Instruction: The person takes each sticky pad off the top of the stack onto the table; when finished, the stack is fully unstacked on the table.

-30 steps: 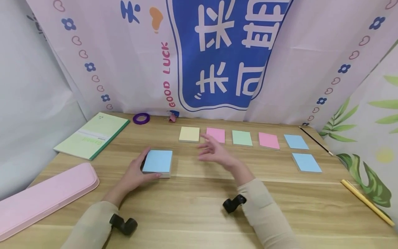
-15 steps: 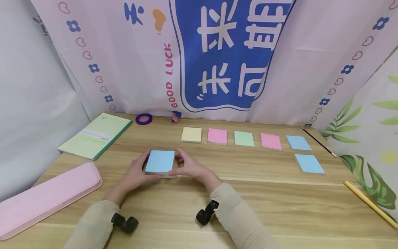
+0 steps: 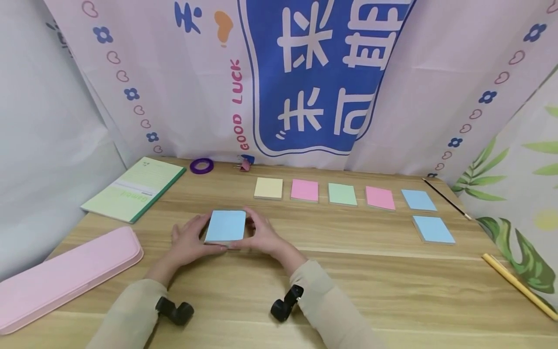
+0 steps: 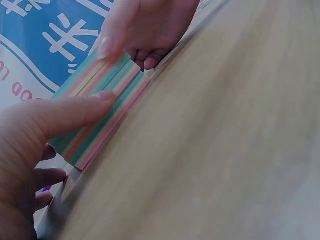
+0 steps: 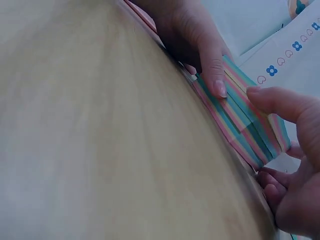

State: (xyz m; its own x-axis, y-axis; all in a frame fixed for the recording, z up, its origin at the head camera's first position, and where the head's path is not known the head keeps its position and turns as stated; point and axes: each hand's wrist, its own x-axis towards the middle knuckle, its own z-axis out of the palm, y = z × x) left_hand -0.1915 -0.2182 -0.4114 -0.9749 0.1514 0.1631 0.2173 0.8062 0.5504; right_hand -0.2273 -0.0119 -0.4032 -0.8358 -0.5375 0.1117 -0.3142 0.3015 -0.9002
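A thick stack of sticky notes (image 3: 225,226) with a blue top sheet sits at the middle left of the table, held between both hands. Its side shows many coloured bands (image 4: 100,117) of pink, yellow and teal, with layers slightly out of line. My left hand (image 3: 189,242) grips the left side, thumb along the near face. From the right, my right hand (image 3: 263,237) holds the stack, its thumb also on the near face, close to the left thumb. In the right wrist view both thumbs press on the striped side (image 5: 245,112). The far-side fingers are partly hidden.
Behind lies a row of sticky-note pads: yellow (image 3: 268,188), pink (image 3: 304,190), green (image 3: 342,194), pink (image 3: 379,198) and blue (image 3: 418,199), with another blue pad (image 3: 433,229) in front. A notebook (image 3: 135,189), purple tape roll (image 3: 202,166) and pink case (image 3: 71,278) lie left.
My right hand has come left and down from over the back row to grip the stack's right side. My left hand has stayed on the stack, its fingers shifting slightly.
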